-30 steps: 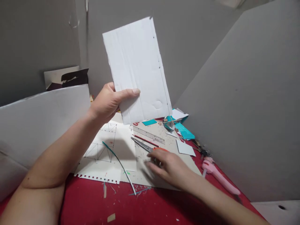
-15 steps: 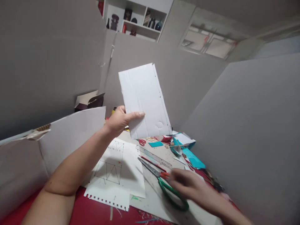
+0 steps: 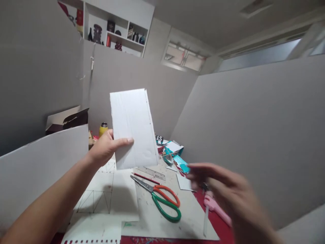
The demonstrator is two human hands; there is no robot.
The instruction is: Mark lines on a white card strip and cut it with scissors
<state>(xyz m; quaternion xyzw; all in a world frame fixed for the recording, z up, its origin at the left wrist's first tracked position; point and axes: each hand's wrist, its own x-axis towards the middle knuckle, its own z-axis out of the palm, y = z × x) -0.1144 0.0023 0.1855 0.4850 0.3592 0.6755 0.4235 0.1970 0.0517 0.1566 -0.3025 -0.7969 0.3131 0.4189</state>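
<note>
My left hand (image 3: 109, 145) is closed on a white cardboard piece (image 3: 134, 125), thumb across its face, fingers behind it. The cardboard is held up, slightly tilted, with small dark marks along its right edge. My right hand (image 3: 223, 189) is blurred by motion, its fingers stretched out and holding nothing that I can see. Below and beside it lies a pink glue gun (image 3: 214, 207) with a pale glue stick. Scissors (image 3: 162, 200) with one orange and one green handle lie on the work board (image 3: 193, 220). A red pencil (image 3: 146, 178) and a clear ruler (image 3: 152, 173) lie behind them.
Paper with a drawn triangle pattern (image 3: 124, 200) lies at left. A tall white panel (image 3: 63, 156) stands beside my left arm. Behind are a dark open box (image 3: 76, 120) and a yellow bottle (image 3: 103, 128). Blue and white scraps (image 3: 180, 162) lie at the right edge.
My right hand has moved from the scissors' handles towards the right, leaving the scissors on the board. The view has turned right; the cardboard stays in my left hand.
</note>
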